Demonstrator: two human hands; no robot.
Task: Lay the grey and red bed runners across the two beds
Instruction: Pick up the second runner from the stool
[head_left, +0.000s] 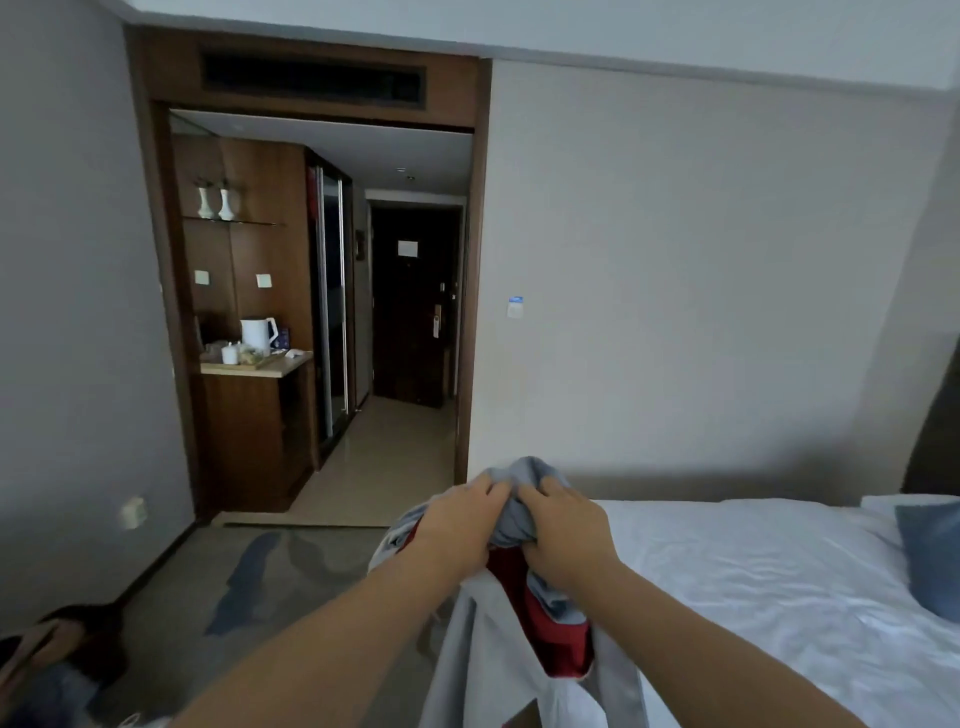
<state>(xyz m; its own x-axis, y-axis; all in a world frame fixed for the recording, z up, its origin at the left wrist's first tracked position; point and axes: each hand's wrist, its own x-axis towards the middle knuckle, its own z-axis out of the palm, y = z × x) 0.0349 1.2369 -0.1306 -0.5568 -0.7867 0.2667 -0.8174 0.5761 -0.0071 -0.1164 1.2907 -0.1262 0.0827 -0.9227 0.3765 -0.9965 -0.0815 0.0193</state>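
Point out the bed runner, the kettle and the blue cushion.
bed runner (550, 644): head view, on its hanging red panel.
kettle (255, 335): head view, on the middle of its white body.
blue cushion (930, 556): head view, on the middle of its front face.

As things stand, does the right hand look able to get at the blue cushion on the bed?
Probably not yet. The right hand grips the bunched runner together with the left hand, and the blue cushion lies well off to its right. Only bare white sheet lies between.
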